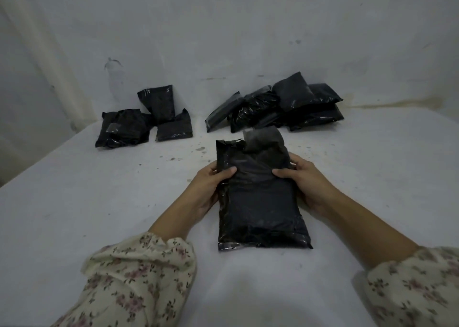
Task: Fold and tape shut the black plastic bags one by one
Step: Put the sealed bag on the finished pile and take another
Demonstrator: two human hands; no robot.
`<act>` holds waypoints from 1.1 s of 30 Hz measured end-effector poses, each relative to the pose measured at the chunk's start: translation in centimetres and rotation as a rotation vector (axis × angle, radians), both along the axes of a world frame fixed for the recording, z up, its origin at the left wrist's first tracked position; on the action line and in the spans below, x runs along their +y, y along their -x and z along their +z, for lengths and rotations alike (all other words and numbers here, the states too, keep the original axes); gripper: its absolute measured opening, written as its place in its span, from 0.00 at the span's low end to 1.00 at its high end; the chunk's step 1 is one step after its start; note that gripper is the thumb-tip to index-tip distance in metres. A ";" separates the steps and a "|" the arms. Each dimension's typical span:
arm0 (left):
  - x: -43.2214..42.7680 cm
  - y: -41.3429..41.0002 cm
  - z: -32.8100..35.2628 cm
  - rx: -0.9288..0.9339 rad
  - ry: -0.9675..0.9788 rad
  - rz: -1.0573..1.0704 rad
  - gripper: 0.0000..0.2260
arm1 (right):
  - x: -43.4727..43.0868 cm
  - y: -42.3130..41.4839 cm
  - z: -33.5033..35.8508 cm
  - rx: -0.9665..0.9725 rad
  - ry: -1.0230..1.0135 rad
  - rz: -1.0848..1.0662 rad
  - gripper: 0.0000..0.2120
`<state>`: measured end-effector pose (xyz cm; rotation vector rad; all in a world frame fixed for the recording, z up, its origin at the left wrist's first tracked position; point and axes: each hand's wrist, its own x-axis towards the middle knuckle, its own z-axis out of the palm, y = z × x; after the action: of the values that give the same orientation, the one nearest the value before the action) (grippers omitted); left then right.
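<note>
Subject: flat rectangular black plastic bag (pixel 260 202), filled, lying lengthwise on the white cloth-covered counter (pixel 99 202), near end toward the person.

Hands: left hand (pixel 211 185) clamped on the bag's left edge, thumb on top, fingers tucked beneath. Right hand (pixel 305 180) likewise on the right edge. Both grip the far half of the bag, one either side of it.

Far end of the bag: a duller grey crumpled flap (pixel 263 138) stands up, unfolded. Cannot tell whether it is the open mouth or something poking out of it.

Beyond the bag, to its far left: group of three black plastic bags (pixel 144 120). One shows a shiny patch, possibly tape. Probably the finished lot.
Beyond the bag, to its far right: larger heap of black plastic bags (pixel 278 105) leaning at the white wall (pixel 223 28). Probably the lot still to do.

Step in hand (judgement): squaring up one bag ahead of the fold. Mouth not yet folded, no tape on it.

Next move calls for: pressing the contents down toward the near end, folding the far flap back over the body of the bag, and pinning it with one hand while the other fetches tape. No tape roll in view, so its place is unknown.
</note>
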<state>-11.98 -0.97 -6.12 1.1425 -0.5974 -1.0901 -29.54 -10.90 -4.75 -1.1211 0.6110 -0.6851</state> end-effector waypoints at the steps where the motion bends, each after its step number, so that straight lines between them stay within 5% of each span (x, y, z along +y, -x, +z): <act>1: 0.0 0.0 0.0 0.008 0.006 0.008 0.11 | -0.2 0.0 -0.2 -0.005 0.004 0.005 0.16; 5: 0.0 -0.1 -0.1 -0.128 0.000 0.043 0.10 | -0.9 0.2 -0.4 0.087 0.072 -0.010 0.16; 11: 0.5 -0.4 0.2 -0.243 0.037 -0.034 0.25 | -0.8 0.8 -0.5 0.048 0.199 0.154 0.15; 16: 0.5 -0.5 -0.1 -0.177 0.041 -0.061 0.08 | -0.8 0.5 -1.0 0.056 0.292 0.029 0.05; 20: 0.1 -0.6 -0.4 -0.140 0.046 0.029 0.08 | -1.7 0.4 -1.7 0.149 0.349 -0.039 0.04; 27: 0.1 -0.7 -0.5 -0.241 0.097 0.040 0.16 | -1.4 0.4 -1.1 0.039 0.264 0.033 0.22; 30: 0.0 -0.8 -0.7 -0.351 0.072 -0.010 0.28 | -1.2 0.5 -1.0 0.080 0.292 0.070 0.19; 33: 0.1 -0.8 -0.9 -0.396 0.080 -0.043 0.26 | -1.1 0.7 -0.7 0.148 0.322 0.098 0.18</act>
<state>-11.23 -0.89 -7.04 1.2899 -0.9697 -0.8708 -30.24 -11.98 -5.47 -1.5012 0.5783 -0.6329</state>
